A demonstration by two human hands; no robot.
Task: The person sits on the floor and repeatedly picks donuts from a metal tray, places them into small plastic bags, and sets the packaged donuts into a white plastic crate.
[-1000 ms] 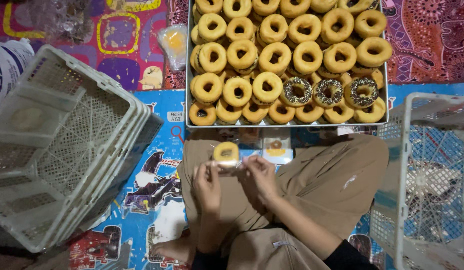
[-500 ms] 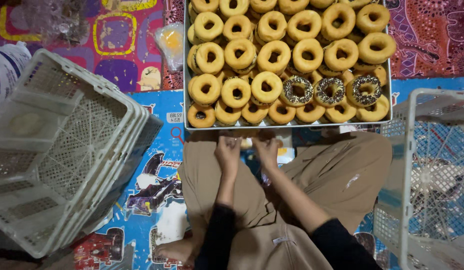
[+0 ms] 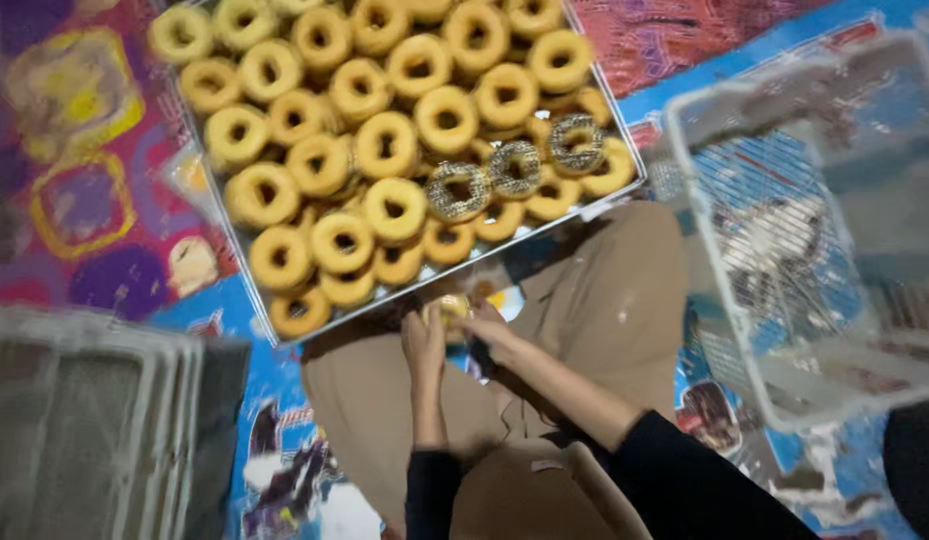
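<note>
— Two hands, what's in them?
— Left hand (image 3: 422, 345) and right hand (image 3: 487, 325) pinch one doughnut (image 3: 451, 307) over the lap, beside the tray (image 3: 229, 235).
— Risk?
— Blurred view; loose fingers could drop it.

The doughnuts (image 3: 384, 140) are seen with a matt, golden, slightly rough crust; three of them (image 3: 514, 168) are covered in a grainy, speckled topping. They are carried on a tray (image 3: 220, 222) whose thin rim looks shiny like metal. A small doughnut (image 3: 452, 305), seemingly wrapped in clear glossy film, is gripped between the left hand (image 3: 422, 345) and the right hand (image 3: 489, 328). The white crate (image 3: 784, 230) appears to be latticed plastic. The trousers (image 3: 604, 300) are matt tan cloth, and the mat (image 3: 74, 200) is printed in bright colours.
</note>
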